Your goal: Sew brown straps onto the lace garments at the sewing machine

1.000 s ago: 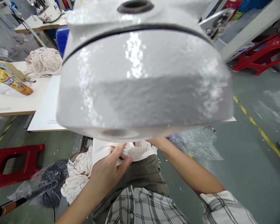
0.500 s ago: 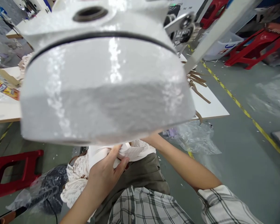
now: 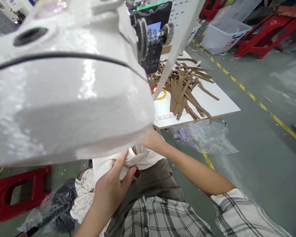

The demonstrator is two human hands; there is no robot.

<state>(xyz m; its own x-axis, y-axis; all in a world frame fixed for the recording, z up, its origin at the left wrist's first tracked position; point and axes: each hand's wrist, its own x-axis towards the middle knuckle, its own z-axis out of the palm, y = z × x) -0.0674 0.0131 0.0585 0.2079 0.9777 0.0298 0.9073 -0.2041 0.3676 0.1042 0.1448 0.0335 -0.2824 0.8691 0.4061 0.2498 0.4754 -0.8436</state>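
Observation:
The white head of a sewing machine (image 3: 71,108) fills the upper left, close to the camera. Below its lower edge, my left hand (image 3: 114,181) pinches a white lace-trimmed garment (image 3: 101,165) between thumb and fingers over my lap. A small dark red object (image 3: 137,172) shows beside the left thumb; I cannot make out what it is. My right hand (image 3: 151,139) reaches in from the right by the garment's lace part, its fingers hidden behind the machine head. More white lace fabric (image 3: 82,200) hangs down at the left of my lap.
Brown fabric strips (image 3: 184,87) lie piled on the white table (image 3: 223,105), near orange-and-yellow scissor handles (image 3: 161,94). A control panel (image 3: 153,49) stands behind the machine. Red stools (image 3: 36,191), a white bin (image 3: 222,36) and clear plastic bags (image 3: 207,140) are on the floor.
The view has shifted, so the machine head sits farther left and uncovers the brown strips, control panel and scissor handles. My left hand keeps its pinch on the garment.

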